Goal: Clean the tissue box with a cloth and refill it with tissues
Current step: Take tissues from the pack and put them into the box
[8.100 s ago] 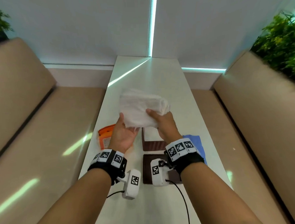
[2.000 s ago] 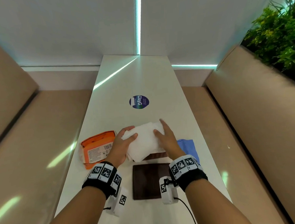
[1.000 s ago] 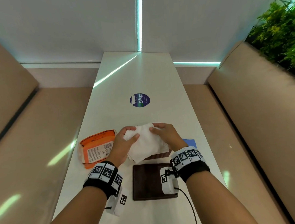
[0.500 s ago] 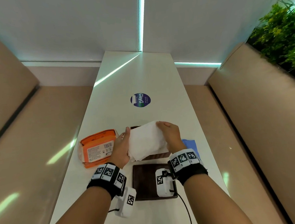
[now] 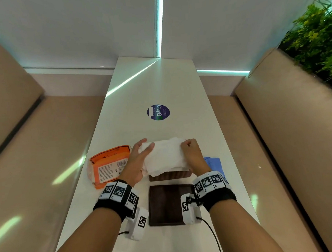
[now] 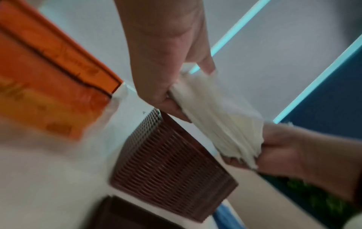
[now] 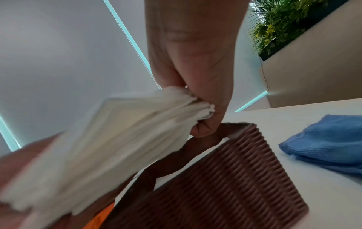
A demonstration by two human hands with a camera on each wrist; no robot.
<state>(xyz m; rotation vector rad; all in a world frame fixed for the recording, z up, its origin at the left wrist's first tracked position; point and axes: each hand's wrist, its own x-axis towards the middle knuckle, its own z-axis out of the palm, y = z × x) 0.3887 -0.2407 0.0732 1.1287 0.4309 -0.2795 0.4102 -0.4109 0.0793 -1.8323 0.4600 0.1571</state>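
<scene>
A stack of white tissues [image 5: 165,156] hangs just above the open brown woven tissue box [image 5: 170,175], held at both ends. My left hand [image 5: 141,153] grips the stack's left end [image 6: 188,93], thumb on top. My right hand [image 5: 189,147] pinches the right end [image 7: 197,106] over the box's rim [image 7: 240,125]. The box's flat brown lid [image 5: 166,204] lies on the table nearer to me. A folded blue cloth [image 5: 213,162] lies to the right of the box [image 7: 329,139].
An orange tissue packet [image 5: 109,164], torn open, lies left of the box [image 6: 45,86]. A round blue sticker [image 5: 158,112] sits farther up the narrow white table [image 5: 159,84]. Beige benches flank the table; a green plant [image 5: 315,35] stands at the far right.
Over eight seconds the tissue stack came down from chest height to just above the box. In the last half second both hands shifted their hold on its ends.
</scene>
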